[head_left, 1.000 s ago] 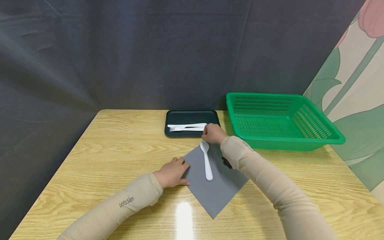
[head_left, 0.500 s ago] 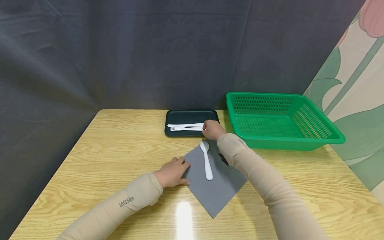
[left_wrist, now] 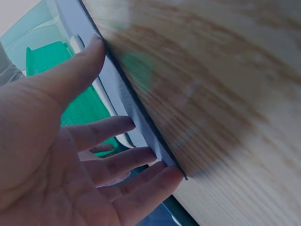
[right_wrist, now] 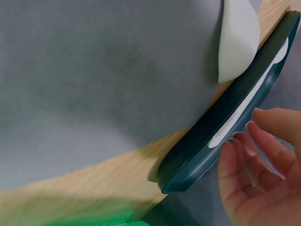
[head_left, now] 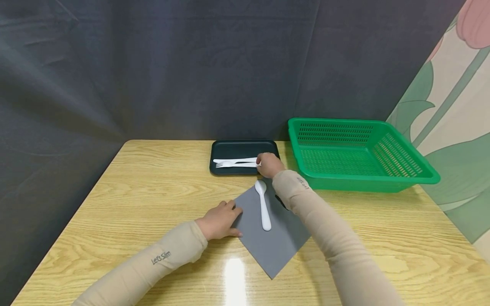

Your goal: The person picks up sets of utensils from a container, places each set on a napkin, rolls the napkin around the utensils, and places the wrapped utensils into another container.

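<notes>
On the wooden table lies a grey square sheet (head_left: 264, 250), turned cornerwise, with a white spoon (head_left: 265, 212) on top. My left hand (head_left: 220, 221) rests with spread fingers at the sheet's left edge; the left wrist view shows its fingertips touching that edge. At the right end of a dark tray (head_left: 241, 148), my right hand (head_left: 269, 165) is beside the handle ends of a white fork (head_left: 229, 164) and a white knife (head_left: 235, 160). In the right wrist view its fingers are loosely bent near a white handle (right_wrist: 240, 110), with no grip visible.
A green slotted basket (head_left: 344, 182) stands at the back right, beside the tray. Behind the table hangs a dark curtain (head_left: 210, 72). A wall with painted flowers (head_left: 459, 110) rises on the right.
My right hand has shifted slightly left and farther back over the tray's right end. My left hand, the sheet and the spoon have stayed in place.
</notes>
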Motion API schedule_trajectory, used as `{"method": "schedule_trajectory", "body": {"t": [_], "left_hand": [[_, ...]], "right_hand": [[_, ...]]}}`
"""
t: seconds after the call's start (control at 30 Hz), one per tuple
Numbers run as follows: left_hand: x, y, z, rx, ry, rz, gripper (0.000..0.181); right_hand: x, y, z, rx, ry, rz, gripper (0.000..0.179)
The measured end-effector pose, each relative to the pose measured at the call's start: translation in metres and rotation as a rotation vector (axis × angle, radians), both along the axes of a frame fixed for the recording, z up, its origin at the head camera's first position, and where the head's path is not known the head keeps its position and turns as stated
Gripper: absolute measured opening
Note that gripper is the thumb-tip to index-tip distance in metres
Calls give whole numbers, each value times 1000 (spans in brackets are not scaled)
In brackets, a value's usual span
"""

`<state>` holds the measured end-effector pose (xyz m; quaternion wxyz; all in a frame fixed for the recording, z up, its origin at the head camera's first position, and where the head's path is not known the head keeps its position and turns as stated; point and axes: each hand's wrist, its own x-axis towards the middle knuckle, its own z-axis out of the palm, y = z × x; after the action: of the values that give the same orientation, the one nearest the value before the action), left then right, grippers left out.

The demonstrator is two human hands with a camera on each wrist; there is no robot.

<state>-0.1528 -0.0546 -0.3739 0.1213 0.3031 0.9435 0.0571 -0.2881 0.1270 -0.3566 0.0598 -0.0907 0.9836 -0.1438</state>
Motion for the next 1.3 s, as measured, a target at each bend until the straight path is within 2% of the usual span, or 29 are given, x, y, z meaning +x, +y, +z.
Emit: {"method": "schedule_trajectory", "body": {"t": [0.7,1.13,1.3], "left_hand": [[-1,0,-1,-3,-1,2,63],[0,0,-1,-9,2,-4,63],[-1,0,-1,-13,4,-1,63]], "right_hand": [[-12,-6,-13,62,56,35,28],[-18,-8,-19,95,55,21,28],[-18,-9,-20,90,31,23,27]]}}
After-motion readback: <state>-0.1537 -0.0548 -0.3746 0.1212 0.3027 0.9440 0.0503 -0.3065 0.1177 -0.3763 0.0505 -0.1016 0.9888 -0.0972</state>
